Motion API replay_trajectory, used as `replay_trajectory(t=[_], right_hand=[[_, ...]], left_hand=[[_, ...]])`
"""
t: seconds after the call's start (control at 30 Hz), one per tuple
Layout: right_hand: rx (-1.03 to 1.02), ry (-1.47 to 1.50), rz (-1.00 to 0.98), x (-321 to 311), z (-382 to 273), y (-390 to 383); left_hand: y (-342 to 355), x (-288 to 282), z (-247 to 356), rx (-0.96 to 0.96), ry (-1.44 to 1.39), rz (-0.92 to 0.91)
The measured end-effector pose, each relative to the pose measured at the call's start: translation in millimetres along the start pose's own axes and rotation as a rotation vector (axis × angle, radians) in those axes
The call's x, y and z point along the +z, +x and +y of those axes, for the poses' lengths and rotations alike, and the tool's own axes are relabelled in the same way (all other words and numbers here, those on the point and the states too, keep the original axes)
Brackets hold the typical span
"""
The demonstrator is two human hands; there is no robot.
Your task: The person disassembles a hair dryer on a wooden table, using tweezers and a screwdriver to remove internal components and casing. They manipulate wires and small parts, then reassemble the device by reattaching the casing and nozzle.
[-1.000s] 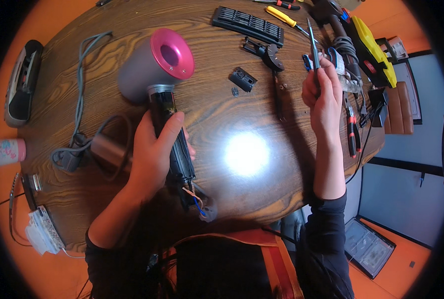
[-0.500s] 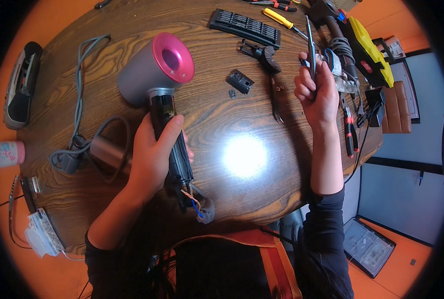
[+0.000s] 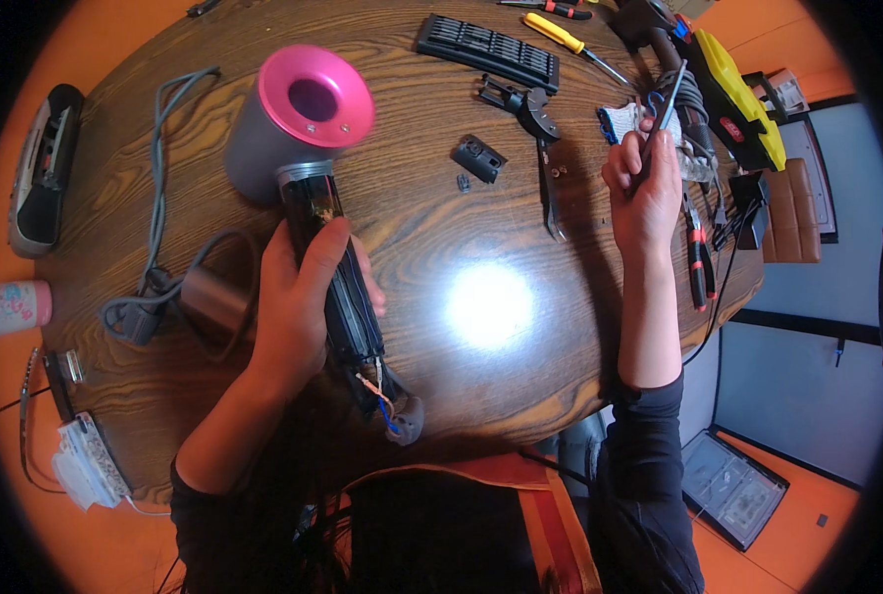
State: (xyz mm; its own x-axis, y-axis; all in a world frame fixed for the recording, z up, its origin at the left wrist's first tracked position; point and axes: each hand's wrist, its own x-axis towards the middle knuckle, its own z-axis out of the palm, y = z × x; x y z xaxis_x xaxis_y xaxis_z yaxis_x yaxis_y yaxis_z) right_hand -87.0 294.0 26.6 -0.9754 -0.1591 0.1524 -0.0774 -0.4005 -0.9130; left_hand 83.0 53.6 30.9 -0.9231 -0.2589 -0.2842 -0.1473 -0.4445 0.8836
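My left hand (image 3: 298, 307) is wrapped round the opened handle of a grey and pink hair dryer (image 3: 249, 148), whose pink ring faces up. Its black inner handle lies bare, and white and blue wires (image 3: 386, 398) hang at the lower end beside a loose grey end piece (image 3: 405, 424). Raised over the table's right side, my right hand (image 3: 647, 193) grips a slim, pointed metal tool (image 3: 673, 99), tip up; its exact kind is unclear. A small black cover part (image 3: 478, 158) and a tiny black piece (image 3: 463, 183) lie between the hands.
A grey tube (image 3: 216, 297) and power cord (image 3: 154, 198) lie left. Toward the far side are a bit case (image 3: 488, 53), yellow screwdriver (image 3: 560, 35) and black bracket-like part (image 3: 532, 114). Red-handled pliers (image 3: 699, 265) and a yellow-black toolbox (image 3: 728, 99) stand right.
The hair dryer has shifted slightly left and tilted, so its pink ring turns more upward. My right hand has moved a little right, and its tool now leans right.
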Motion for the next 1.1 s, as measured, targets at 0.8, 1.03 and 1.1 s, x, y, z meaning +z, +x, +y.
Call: replay_trajectory(t=[0.8,1.03,1.1], right_hand=[[0.133,-0.167,-0.366,41.7,7.9,-43.6],[0.185,-0.238,-0.571,56.7,13.4,-66.4],[0.25,-0.234,-0.596,59.9,14.8,-73.0]], left_hand=[[-13.6,-39.4,50.4,0.233,-0.637,-0.758],[-42.7,-52.1,29.4,0.387,-0.355,-0.215],[-45.0,-55.8,21.9,0.391,-0.286,-0.153]])
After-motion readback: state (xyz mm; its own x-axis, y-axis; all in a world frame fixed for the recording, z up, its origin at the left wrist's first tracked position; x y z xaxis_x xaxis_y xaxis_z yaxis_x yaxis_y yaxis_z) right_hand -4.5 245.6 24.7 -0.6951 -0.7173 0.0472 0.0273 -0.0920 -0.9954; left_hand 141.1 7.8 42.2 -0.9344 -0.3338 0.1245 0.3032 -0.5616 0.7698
